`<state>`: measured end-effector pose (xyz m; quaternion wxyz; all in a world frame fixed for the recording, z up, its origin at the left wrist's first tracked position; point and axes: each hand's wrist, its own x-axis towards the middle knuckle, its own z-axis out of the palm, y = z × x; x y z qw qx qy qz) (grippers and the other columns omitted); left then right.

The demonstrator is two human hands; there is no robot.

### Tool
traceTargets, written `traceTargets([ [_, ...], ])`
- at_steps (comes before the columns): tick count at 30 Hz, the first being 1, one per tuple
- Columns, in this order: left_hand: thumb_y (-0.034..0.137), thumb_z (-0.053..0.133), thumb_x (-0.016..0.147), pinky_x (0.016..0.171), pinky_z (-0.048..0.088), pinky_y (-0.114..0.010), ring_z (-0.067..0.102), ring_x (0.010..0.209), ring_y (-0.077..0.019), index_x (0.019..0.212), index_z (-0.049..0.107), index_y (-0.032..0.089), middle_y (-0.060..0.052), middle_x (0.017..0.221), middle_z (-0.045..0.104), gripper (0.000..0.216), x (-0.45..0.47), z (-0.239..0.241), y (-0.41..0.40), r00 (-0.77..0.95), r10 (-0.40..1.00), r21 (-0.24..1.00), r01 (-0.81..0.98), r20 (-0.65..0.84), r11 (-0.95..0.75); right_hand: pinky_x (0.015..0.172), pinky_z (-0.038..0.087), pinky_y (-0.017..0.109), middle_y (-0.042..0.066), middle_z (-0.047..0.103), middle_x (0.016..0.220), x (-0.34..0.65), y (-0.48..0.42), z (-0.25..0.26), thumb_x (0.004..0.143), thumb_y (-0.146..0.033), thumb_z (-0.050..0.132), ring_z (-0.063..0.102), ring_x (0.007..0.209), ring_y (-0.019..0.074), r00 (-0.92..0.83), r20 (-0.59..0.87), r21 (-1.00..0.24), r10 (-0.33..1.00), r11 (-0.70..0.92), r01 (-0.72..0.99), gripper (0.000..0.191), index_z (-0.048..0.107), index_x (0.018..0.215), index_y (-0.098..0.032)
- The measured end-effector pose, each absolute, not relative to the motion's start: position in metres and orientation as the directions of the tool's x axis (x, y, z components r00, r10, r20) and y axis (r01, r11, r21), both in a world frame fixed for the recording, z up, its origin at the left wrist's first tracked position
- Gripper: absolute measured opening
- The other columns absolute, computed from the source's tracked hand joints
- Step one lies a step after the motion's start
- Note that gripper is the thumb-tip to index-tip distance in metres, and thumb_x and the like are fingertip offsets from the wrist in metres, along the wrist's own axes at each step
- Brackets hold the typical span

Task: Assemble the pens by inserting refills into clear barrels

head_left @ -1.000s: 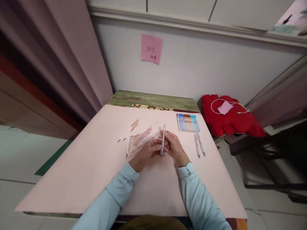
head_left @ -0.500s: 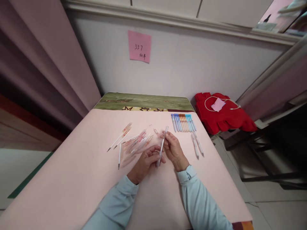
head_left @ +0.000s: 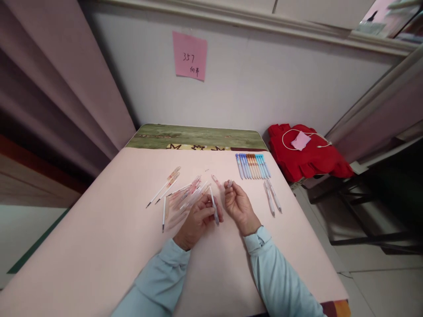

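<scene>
My left hand [head_left: 201, 219] grips a partly assembled pen [head_left: 213, 197], a white refill standing out of a clear lower piece. Apart from it, my right hand [head_left: 240, 207] is closed in a pinch on a small translucent piece [head_left: 230, 183], too small to name. Left of my hands lies a loose pile of clear and pinkish pen parts [head_left: 187, 196] and white refills. Two refills with clear parts [head_left: 163, 190] lie farther left, and a single white refill [head_left: 163, 215] is nearer me. A pinkish pen piece [head_left: 216, 180] rests just beyond my hands.
A row of blue, brown and light-blue pens [head_left: 253, 167] lies at the table's back right. Two whitish pens [head_left: 272, 198] are in front of them. Red cloth [head_left: 317, 160] with a white cable stands off the right edge. A pink note [head_left: 189, 56] hangs on the wall.
My hands have moved apart. The pen, earlier between both hands, is now in the left hand alone with its white refill exposed; the right hand has drawn away holding a small piece.
</scene>
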<state>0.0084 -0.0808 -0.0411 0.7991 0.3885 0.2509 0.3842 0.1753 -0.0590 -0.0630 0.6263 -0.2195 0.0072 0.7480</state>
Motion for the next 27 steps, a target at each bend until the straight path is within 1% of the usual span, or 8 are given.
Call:
traceTargets([
  [3,0.019,0.059,0.08,0.069,0.047,-0.031,0.059,0.066,-0.0148,0.088,0.054,0.019,-0.002,0.075,0.062,0.01,0.012,-0.042,-0.081,0.499,0.86,0.794,-0.48,-0.102,0.373,0.058,0.056,0.006,-0.003,0.07,0.076,0.173,-0.061,-0.063,0.084,-0.011,0.07,0.065,0.06,0.0026,-0.171,-0.287,-0.226,0.943,-0.24,-0.944,0.012,0.059,0.087,-0.016],
  [5,0.018,0.058,0.08,0.069,0.046,-0.03,0.057,0.066,-0.0142,0.088,0.053,0.019,-0.001,0.076,0.06,0.009,0.013,-0.043,-0.08,0.461,0.883,0.784,-0.513,-0.092,0.35,0.057,0.055,0.006,-0.004,0.069,0.076,0.172,-0.062,-0.061,0.083,-0.01,0.07,0.065,0.062,0.0026,-0.202,-0.267,-0.199,0.942,-0.259,-0.945,0.014,0.059,0.089,-0.017],
  [8,0.019,0.056,0.081,0.066,0.044,-0.028,0.053,0.064,-0.0126,0.087,0.051,0.02,0.0,0.075,0.057,0.008,0.014,-0.045,-0.079,0.437,0.897,0.776,-0.54,-0.072,0.326,0.056,0.055,0.006,-0.005,0.066,0.076,0.171,-0.063,-0.06,0.083,-0.006,0.067,0.064,0.061,0.0019,-0.246,-0.269,-0.15,0.931,-0.293,-0.944,0.019,0.059,0.097,-0.017],
  [11,0.019,0.054,0.082,0.062,0.041,-0.027,0.049,0.061,-0.0116,0.087,0.051,0.02,0.001,0.072,0.054,0.006,0.014,-0.045,-0.078,0.439,0.895,0.772,-0.541,-0.079,0.334,0.06,0.056,0.005,-0.005,0.066,0.079,0.171,-0.062,-0.06,0.083,-0.002,0.064,0.064,0.063,0.0012,-0.259,-0.279,-0.117,0.925,-0.3,-0.947,0.026,0.058,0.104,-0.016],
  [16,0.027,0.061,0.081,0.057,0.038,-0.025,0.046,0.057,-0.0099,0.087,0.05,0.02,0.003,0.068,0.051,0.015,0.014,-0.043,-0.078,0.443,0.887,0.78,-0.508,-0.127,0.365,0.062,0.058,0.007,-0.003,0.07,0.084,0.17,-0.06,-0.065,0.081,-0.002,0.067,0.067,0.07,0.0032,-0.234,-0.323,-0.147,0.917,-0.293,-0.945,0.029,0.059,0.105,-0.017],
  [20,0.03,0.07,0.08,0.05,0.028,-0.022,0.037,0.048,-0.006,0.094,0.051,0.02,0.008,0.059,0.042,0.025,0.015,-0.045,-0.078,0.404,0.903,0.799,-0.49,-0.147,0.349,0.066,0.059,0.009,-0.001,0.071,0.086,0.165,-0.061,-0.068,0.084,-0.005,0.067,0.069,0.072,0.0048,-0.209,-0.356,-0.175,0.911,-0.285,-0.942,0.027,0.06,0.108,-0.015],
  [23,0.031,0.072,0.08,0.047,0.023,-0.022,0.033,0.045,-0.0046,0.095,0.054,0.018,0.01,0.055,0.039,0.028,0.014,-0.048,-0.077,0.372,0.918,0.807,-0.494,-0.139,0.323,0.067,0.06,0.009,-0.001,0.071,0.086,0.161,-0.063,-0.068,0.086,-0.007,0.067,0.07,0.071,0.0047,-0.206,-0.349,-0.198,0.914,-0.287,-0.937,0.023,0.06,0.107,-0.015],
  [27,0.032,0.074,0.08,0.046,0.022,-0.021,0.032,0.044,-0.0045,0.094,0.056,0.017,0.01,0.053,0.039,0.027,0.012,-0.048,-0.077,0.363,0.921,0.807,-0.496,-0.141,0.319,0.066,0.06,0.009,0.002,0.072,0.086,0.157,-0.064,-0.069,0.092,-0.008,0.061,0.07,0.073,0.0057,-0.181,-0.331,-0.226,0.926,-0.264,-0.938,0.018,0.06,0.109,-0.013],
])
